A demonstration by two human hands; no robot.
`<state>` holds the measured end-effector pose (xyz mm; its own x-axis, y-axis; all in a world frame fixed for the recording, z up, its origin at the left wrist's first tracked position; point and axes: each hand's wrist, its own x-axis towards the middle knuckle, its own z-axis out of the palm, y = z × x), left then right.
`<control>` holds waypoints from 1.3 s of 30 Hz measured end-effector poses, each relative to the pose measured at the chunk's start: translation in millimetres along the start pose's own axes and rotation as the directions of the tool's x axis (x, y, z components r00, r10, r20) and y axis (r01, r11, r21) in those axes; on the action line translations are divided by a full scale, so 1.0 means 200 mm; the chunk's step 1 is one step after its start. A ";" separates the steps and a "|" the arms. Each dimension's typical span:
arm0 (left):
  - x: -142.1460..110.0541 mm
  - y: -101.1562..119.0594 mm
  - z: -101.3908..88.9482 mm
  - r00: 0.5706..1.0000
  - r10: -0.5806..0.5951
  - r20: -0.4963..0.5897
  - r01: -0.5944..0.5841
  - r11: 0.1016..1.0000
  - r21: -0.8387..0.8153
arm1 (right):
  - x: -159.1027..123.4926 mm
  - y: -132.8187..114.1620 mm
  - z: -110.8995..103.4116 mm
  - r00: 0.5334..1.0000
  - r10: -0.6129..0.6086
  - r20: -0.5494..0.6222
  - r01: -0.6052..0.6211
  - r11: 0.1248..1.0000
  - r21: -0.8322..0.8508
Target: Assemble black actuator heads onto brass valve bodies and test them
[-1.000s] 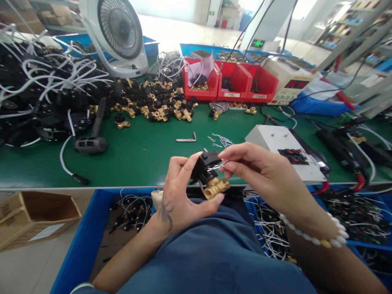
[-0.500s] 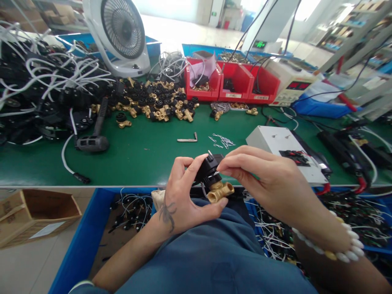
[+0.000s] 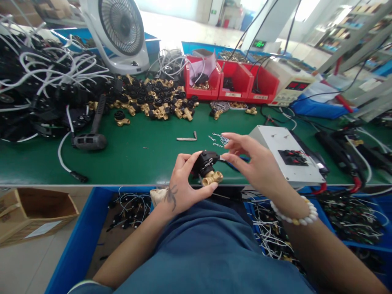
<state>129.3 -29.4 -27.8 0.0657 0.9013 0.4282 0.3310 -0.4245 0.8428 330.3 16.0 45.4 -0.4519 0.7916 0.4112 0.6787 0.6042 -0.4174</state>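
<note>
My left hand [image 3: 186, 179] is closed around a motorized valve, thumb underneath and fingers over the top. The valve has a black actuator housing [image 3: 206, 158] above a brass body [image 3: 212, 178]. A thin wire clip [image 3: 208, 163] shows at the neck between the two. My right hand [image 3: 252, 161] has its thumb and fingers spread, with the thumb tip close to the right end of the housing; whether they touch I cannot tell. Beyond those fingers lies a small heap of wire clips [image 3: 217, 139], partly hidden by them. An L-shaped hex key [image 3: 186, 139] rests to their left.
A rubber mallet [image 3: 90, 141] lies at left, near piled white-cabled black units [image 3: 45, 77]. Brass valve bodies [image 3: 156, 104] are heaped at the back, beside red bins [image 3: 234, 81] and a fan [image 3: 122, 32]. A grey switch box [image 3: 281, 153] stands at right. Blue crates [image 3: 73, 241] sit below the bench edge.
My right hand has let go at the valve's neck, opened its fingers and moved slightly up toward the clip heap. My left hand has tilted and raised the valve slightly.
</note>
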 end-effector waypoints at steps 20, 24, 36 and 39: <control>0.04 -0.14 0.05 0.991 -0.123 0.043 0.128 0.979 -0.156 | -0.27 0.29 0.13 0.951 0.259 0.168 -0.209 0.941 -0.267; 0.04 -0.14 0.05 0.993 -0.110 0.049 0.117 0.982 -0.149 | -0.13 0.22 -0.04 0.925 0.284 0.254 -0.304 0.951 0.045; 0.04 -0.14 0.03 0.996 -0.048 0.076 0.057 0.991 -0.118 | -0.05 0.05 -0.07 0.997 0.046 -0.060 -0.042 0.997 0.069; 0.04 -0.14 0.04 0.996 -0.042 0.073 0.051 0.990 -0.129 | -0.02 0.06 -0.12 0.999 0.031 0.038 -0.029 0.999 -0.037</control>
<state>127.2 -9.0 -50.8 0.1200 0.9222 0.3677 0.2095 -0.3856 0.8986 354.5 17.8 57.6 -0.4523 0.8127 0.3673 0.7128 0.5769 -0.3989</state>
